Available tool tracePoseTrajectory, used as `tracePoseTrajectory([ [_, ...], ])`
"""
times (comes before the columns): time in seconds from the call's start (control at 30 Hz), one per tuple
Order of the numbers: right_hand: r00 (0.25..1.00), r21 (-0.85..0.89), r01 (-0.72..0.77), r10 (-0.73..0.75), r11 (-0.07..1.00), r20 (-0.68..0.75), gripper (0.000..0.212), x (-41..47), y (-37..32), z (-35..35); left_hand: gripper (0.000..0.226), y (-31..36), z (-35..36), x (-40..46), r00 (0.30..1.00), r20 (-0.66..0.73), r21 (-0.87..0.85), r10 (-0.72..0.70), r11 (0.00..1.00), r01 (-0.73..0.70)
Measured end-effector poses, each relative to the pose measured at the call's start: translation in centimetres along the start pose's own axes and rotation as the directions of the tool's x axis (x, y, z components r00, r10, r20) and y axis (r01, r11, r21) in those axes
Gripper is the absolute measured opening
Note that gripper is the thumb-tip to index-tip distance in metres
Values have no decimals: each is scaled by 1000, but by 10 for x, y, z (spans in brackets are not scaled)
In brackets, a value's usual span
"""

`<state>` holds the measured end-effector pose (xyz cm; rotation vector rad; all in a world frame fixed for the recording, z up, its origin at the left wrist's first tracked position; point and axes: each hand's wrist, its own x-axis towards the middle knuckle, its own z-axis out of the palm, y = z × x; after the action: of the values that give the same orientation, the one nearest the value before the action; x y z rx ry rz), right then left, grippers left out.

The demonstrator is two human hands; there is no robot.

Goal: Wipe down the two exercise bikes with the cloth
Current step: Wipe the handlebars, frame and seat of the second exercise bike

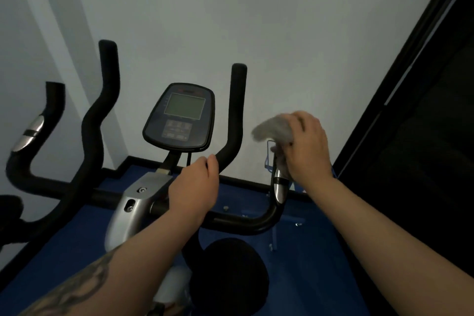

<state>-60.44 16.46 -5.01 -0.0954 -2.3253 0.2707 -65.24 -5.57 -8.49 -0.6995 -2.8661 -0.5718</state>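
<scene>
Grey cloth [273, 128] bunched atop black exercise bike [179, 209] handlebar end

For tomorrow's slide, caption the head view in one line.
Left hand grips the bike's handlebar while the right hand rubs a grey cloth over its outer grip.

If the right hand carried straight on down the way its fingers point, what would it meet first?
Probably the silver grip sensor on the right handlebar. The right hand, holding the cloth, sits right above it; contact may already exist, depth unclear.
</scene>
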Motion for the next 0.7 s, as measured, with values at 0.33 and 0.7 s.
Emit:
tracePoseTrajectory([
  [0.33,591,-64,620,-412,782,693,42,-13,-27,-12,23,-3,1,-2,999,-4,119,40,992,-39],
  [0.7,404,273,520,-515,809,756,53,-10,-4,-38,27,-1,6,0,998,-31,113,49,993,-45],
])
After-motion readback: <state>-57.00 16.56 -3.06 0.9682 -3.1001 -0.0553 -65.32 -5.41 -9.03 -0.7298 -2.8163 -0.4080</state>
